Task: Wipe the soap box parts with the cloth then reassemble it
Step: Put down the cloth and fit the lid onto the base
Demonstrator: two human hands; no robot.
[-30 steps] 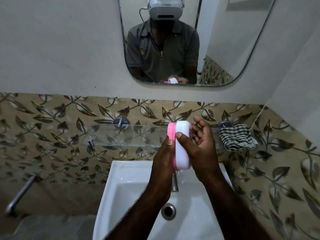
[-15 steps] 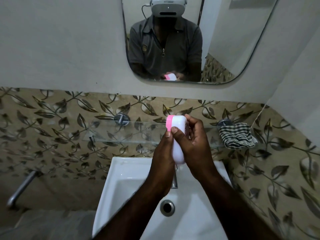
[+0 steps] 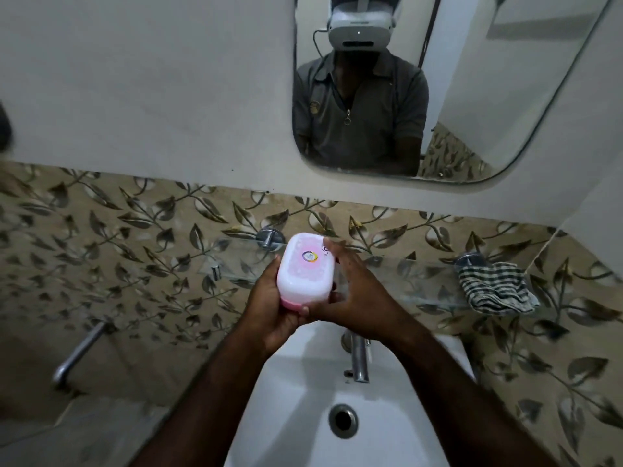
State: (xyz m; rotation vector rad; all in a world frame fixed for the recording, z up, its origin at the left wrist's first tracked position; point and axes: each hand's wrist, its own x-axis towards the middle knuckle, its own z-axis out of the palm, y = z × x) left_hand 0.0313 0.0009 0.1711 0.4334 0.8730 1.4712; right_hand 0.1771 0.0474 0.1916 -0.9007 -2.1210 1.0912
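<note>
The soap box [image 3: 306, 271] is closed, its white translucent lid with a round sticker facing me and a pink base showing at its near end. My left hand [image 3: 269, 308] cups it from the left and below. My right hand [image 3: 354, 291] grips its right side, fingers curled over the far corner. Both hands hold it above the back of the white sink [image 3: 303, 416]. The striped black-and-white cloth [image 3: 495, 288] lies bunched on the right end of the glass shelf [image 3: 421, 281], apart from both hands.
A chrome tap [image 3: 359, 358] stands at the sink's back edge, just below my right wrist. The drain [image 3: 343, 421] is in the basin. A mirror [image 3: 438, 96] hangs above the leaf-patterned tiles. A metal pipe [image 3: 79, 353] juts out low on the left.
The box was held on edge, pink base to the left. Now it is turned so the lid faces me, and both hands hold it a little lower.
</note>
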